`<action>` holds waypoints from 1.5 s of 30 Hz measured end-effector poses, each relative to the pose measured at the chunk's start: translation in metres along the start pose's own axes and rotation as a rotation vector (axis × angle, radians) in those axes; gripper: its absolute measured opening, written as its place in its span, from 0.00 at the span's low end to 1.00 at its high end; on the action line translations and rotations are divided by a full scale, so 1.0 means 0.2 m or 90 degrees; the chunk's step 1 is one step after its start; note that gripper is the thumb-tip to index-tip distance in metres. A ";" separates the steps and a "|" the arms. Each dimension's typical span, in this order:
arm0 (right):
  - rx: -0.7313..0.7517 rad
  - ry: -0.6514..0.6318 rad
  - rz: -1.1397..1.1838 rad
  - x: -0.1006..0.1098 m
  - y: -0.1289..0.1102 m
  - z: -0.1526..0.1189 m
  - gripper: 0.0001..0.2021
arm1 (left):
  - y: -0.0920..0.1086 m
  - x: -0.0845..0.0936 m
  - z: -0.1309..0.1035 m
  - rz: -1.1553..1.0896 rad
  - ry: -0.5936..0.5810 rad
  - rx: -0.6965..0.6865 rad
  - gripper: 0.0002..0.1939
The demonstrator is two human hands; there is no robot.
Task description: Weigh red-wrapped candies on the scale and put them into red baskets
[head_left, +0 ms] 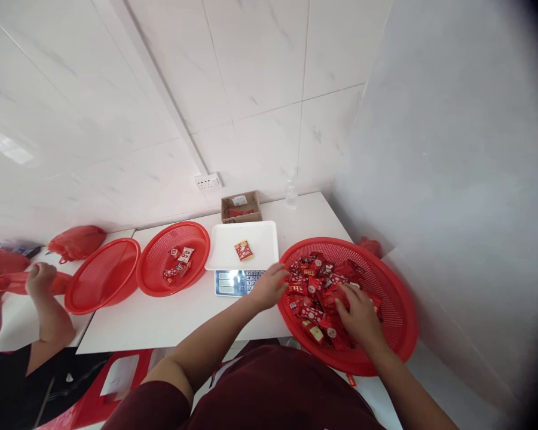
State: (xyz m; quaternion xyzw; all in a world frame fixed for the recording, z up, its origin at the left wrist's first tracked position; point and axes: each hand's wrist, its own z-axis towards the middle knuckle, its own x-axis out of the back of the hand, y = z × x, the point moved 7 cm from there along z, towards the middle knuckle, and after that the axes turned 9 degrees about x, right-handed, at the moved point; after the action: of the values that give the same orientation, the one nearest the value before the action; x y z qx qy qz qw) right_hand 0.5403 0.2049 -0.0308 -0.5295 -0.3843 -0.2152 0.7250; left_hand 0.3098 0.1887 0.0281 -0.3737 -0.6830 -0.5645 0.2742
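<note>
A large red mesh basket (401, 310) on my right is filled with small red-wrapped packets (311, 285). My right hand (361, 313) is in it, thumb and fingers apart, touching the packets on top. At the basket's left rim is my left hand (269, 288), fingers loosely stretched towards the packets and apparently holding nothing. It partly covers the keypad of a digital scale (231, 283). On the scale's white tray (266, 245) lies one red and gold packet (244, 251).
Left of the scale stands a red basket (150, 263) with several packets, beside another red basket (103, 275). A small cardboard box (241, 206) and clear bottle (291, 192) stand by the wall. At far left, another person's hands (41, 279) hold a red bag (15, 282).
</note>
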 end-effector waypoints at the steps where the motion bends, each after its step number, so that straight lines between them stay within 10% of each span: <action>1: 0.017 -0.060 0.032 -0.05 -0.04 0.00 0.23 | 0.06 -0.08 0.00 0.031 -0.066 -0.047 0.16; 5: 0.052 -0.307 0.100 -0.28 -0.17 -0.05 0.23 | 0.18 -0.31 0.02 0.187 -0.235 -0.121 0.17; 10: -0.034 -0.321 -0.075 -0.30 -0.04 -0.08 0.26 | 0.18 -0.44 0.08 0.316 -0.306 -0.092 0.21; 18: -0.144 -0.251 -0.177 -0.11 0.16 -0.15 0.24 | 0.14 -0.47 0.13 0.348 -0.310 -0.018 0.25; 37: -0.109 -0.372 -0.063 -0.18 0.06 -0.17 0.27 | 0.13 -0.51 0.15 0.343 -0.324 -0.011 0.34; 45: -0.110 -0.440 -0.046 -0.17 0.06 -0.14 0.29 | 0.18 -0.47 0.14 0.332 -0.294 -0.022 0.21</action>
State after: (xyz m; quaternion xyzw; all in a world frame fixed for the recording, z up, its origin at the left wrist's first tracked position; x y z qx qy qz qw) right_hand 0.5366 0.1792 -0.0694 -0.6166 -0.6056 -0.0806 0.4965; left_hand 0.3941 0.1992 -0.0329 -0.6582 -0.5990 -0.3872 0.2409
